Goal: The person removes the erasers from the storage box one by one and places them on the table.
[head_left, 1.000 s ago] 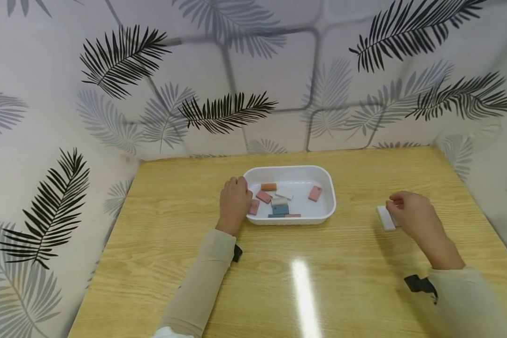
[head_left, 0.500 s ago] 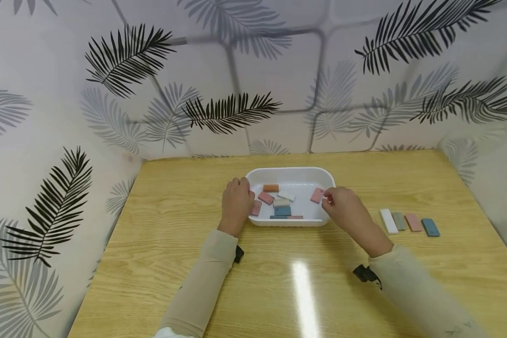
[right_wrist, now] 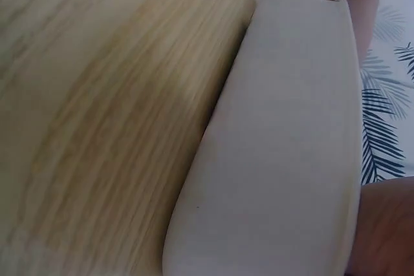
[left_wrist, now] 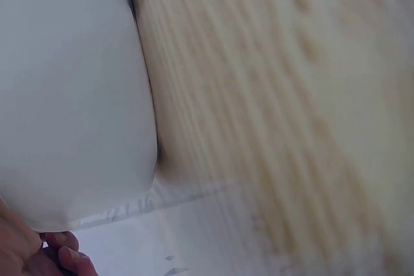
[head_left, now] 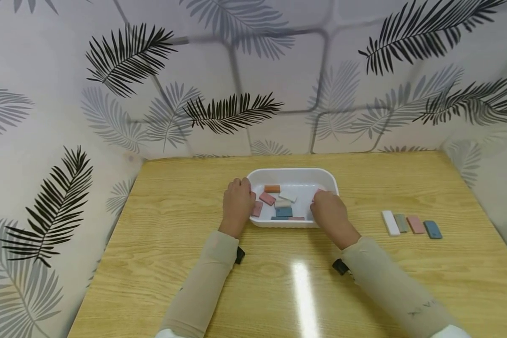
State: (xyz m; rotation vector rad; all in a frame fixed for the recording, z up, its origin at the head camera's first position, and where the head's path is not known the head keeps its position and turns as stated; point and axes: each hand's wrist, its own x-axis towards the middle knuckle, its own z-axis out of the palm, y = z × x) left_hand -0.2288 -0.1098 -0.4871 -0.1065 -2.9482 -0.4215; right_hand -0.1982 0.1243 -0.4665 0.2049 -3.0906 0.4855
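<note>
A white plastic tub [head_left: 293, 174] sits on the wooden table, holding several small rectangular blocks. My left hand [head_left: 238, 206] grips its left rim; in the left wrist view its curled fingertips [left_wrist: 76, 262] show at the rim. My right hand [head_left: 331, 213] reaches over the near right rim, with its fingers down on a pink block [head_left: 319, 191]. The hand covers most of that block, and I cannot tell if the fingers pinch it. Left of it in the tub lie an orange block [head_left: 272, 188], a blue block [head_left: 284, 212], a cream block [head_left: 283, 203] and a white block [head_left: 288, 196].
On the table [head_left: 173, 202] right of the tub, a row runs from a long white block [head_left: 390, 223] through a grey-green block [head_left: 401, 223] and a pink block [head_left: 416, 224] to a blue block [head_left: 433, 229]. A leaf-patterned wall covering [head_left: 279, 131] stands behind the table.
My right hand has moved left from the row of blocks on the table, which it has left uncovered, into the tub onto the pink block. The left hand stays on the rim.
</note>
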